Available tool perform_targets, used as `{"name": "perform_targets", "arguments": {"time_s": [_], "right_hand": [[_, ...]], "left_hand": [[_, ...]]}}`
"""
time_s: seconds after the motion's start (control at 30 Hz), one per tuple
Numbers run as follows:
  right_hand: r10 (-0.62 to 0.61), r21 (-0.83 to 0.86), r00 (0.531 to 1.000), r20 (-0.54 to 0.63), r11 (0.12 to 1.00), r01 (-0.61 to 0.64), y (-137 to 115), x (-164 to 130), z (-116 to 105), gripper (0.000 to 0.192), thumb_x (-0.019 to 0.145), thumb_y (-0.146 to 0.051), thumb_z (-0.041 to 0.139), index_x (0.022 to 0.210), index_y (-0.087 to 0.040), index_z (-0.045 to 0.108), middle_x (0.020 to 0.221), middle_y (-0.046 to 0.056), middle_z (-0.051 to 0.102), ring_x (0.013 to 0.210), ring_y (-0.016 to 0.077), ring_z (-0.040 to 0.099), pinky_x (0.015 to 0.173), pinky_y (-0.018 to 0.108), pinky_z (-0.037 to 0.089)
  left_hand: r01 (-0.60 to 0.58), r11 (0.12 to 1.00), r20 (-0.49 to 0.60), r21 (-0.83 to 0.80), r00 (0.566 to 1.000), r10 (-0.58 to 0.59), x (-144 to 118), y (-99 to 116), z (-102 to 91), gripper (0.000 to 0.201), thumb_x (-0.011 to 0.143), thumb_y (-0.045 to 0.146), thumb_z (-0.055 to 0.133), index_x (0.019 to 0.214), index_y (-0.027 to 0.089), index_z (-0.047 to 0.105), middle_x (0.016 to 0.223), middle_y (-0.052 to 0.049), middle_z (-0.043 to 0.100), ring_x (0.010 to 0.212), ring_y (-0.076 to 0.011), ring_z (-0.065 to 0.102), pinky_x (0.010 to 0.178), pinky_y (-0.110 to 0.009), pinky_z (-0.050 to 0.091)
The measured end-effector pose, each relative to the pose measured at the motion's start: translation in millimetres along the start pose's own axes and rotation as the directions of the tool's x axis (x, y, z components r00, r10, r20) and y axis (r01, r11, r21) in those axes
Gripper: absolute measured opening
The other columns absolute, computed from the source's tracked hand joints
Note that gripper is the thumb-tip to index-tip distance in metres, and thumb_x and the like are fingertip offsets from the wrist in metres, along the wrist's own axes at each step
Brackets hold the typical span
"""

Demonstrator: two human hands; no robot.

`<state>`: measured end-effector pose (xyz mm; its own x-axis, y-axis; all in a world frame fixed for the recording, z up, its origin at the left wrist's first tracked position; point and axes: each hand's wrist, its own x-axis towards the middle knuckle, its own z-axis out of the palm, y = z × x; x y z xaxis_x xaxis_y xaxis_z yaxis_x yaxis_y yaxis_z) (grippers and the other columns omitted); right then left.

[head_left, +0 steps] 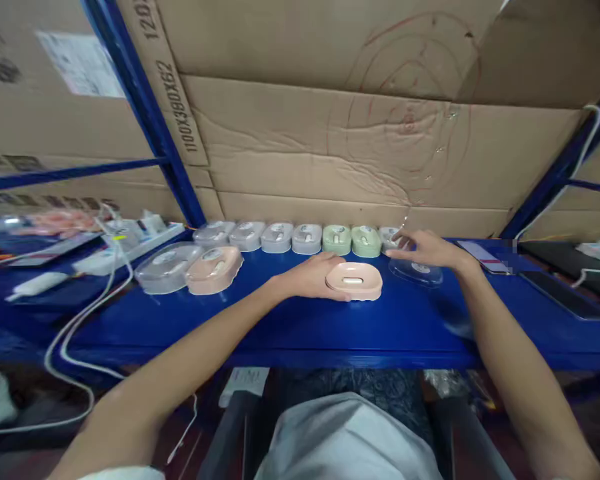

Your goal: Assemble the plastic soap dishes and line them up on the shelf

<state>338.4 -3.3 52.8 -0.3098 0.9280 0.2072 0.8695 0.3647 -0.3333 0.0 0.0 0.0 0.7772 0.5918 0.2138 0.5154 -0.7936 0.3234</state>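
Observation:
My left hand [316,276] is closed around the left side of a pale pink oval soap box [363,283]. Its top shows a small white slot, and it rests low over the blue table. Off to the right, my right hand [425,247] has its thumb and fingers apart, close to a grey box with a clear lid [387,235] at the row's end. Beneath that hand lies a clear oval lid [417,272] with a round sticker. A thin clear edge shows above the fingertips; what it belongs to is unclear.
Along the back of the blue table [280,327] stand several lidded boxes, grey [277,237] and green [366,241]. A pink lidded box [214,270] and a large clear one [167,268] sit left. Phones [484,257] lie right. White cables [65,347] hang at left; cardboard [305,147] backs the table.

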Motion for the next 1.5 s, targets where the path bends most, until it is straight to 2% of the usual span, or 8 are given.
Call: {"name": "perform_targets", "arguments": {"time_s": [0.1,0.2,0.33,0.6,0.8,1.07,1.37,1.5], "right_hand": [[-0.158,0.155,0.981,0.110,0.978,0.140,-23,-2,15,0.072,0.084,-0.076,0.074,0.129,-0.020,0.073,0.118,0.013,0.079,0.104,0.0329,0.074,0.091,0.044,0.059],[-0.276,0.212,0.939,0.204,0.949,0.233,-40,0,36,0.088,0.074,-0.072,0.087,0.144,-0.024,0.065,0.143,0.012,0.071,0.121,0.0352,0.070,0.103,0.047,0.057],[-0.367,0.160,0.904,0.219,0.927,0.338,-50,5,60,0.092,0.061,-0.067,0.096,0.138,-0.025,0.068,0.134,0.011,0.073,0.124,0.0396,0.066,0.110,0.054,0.053],[-0.349,0.164,0.920,0.179,0.932,0.322,-57,2,60,0.074,0.070,-0.056,0.094,0.130,-0.021,0.070,0.125,0.012,0.075,0.113,0.0362,0.071,0.099,0.049,0.058],[-0.351,0.177,0.924,0.151,0.929,0.324,-52,5,64,0.078,0.067,-0.057,0.096,0.132,-0.022,0.072,0.130,0.012,0.076,0.118,0.0382,0.072,0.101,0.051,0.059],[-0.356,0.172,0.927,0.119,0.927,0.334,-46,9,66,0.082,0.064,-0.060,0.096,0.133,-0.021,0.075,0.128,0.011,0.080,0.115,0.0367,0.075,0.101,0.047,0.060],[-0.367,0.122,0.922,0.124,0.928,0.352,-47,8,65,0.086,0.065,-0.059,0.096,0.137,-0.020,0.072,0.133,0.013,0.077,0.119,0.0375,0.072,0.103,0.049,0.058],[-0.403,0.090,0.911,0.091,0.914,0.395,-50,6,61,0.087,0.064,-0.056,0.097,0.140,-0.021,0.071,0.132,0.014,0.075,0.121,0.0378,0.070,0.105,0.051,0.055]], "left_hand": [[0.015,1.000,-0.008,0.002,1.000,-0.015,0,0,0.6,0.073,0.081,0.071,0.083,0.133,0.023,0.067,0.134,-0.014,0.069,0.129,-0.0399,0.063,0.106,-0.046,0.049],[0.013,1.000,-0.023,-0.007,1.000,-0.013,0,-1,1.8,0.075,0.080,0.072,0.083,0.134,0.022,0.067,0.129,-0.015,0.070,0.123,-0.0407,0.065,0.103,-0.049,0.050],[-0.042,0.999,-0.026,-0.029,0.999,0.041,0,-4,2.5,0.077,0.076,0.068,0.088,0.134,0.023,0.066,0.126,-0.014,0.071,0.123,-0.0418,0.063,0.105,-0.052,0.047],[-0.034,0.999,-0.014,-0.039,0.999,0.033,0,-4,2.4,0.069,0.075,0.062,0.088,0.127,0.022,0.066,0.124,-0.014,0.071,0.119,-0.0428,0.062,0.102,-0.055,0.048],[0.014,0.997,-0.056,-0.079,0.998,-0.018,0,0,3.0,0.073,0.071,0.059,0.089,0.129,0.022,0.066,0.127,-0.015,0.071,0.123,-0.0454,0.063,0.105,-0.060,0.049],[0.033,0.992,-0.101,-0.121,0.994,-0.045,1,1,2.9,0.083,0.064,0.055,0.096,0.135,0.023,0.066,0.129,-0.014,0.073,0.122,-0.0437,0.067,0.104,-0.058,0.052],[0.080,0.989,-0.076,-0.123,0.993,-0.089,1,-2,5.2,0.100,0.063,0.061,0.096,0.147,0.022,0.058,0.143,-0.018,0.068,0.134,-0.0472,0.062,0.110,-0.063,0.049],[0.054,0.990,-0.085,-0.134,0.994,-0.066,1,1,3.3,0.096,0.063,0.056,0.097,0.146,0.023,0.060,0.139,-0.016,0.070,0.129,-0.0467,0.065,0.108,-0.061,0.050]]}}
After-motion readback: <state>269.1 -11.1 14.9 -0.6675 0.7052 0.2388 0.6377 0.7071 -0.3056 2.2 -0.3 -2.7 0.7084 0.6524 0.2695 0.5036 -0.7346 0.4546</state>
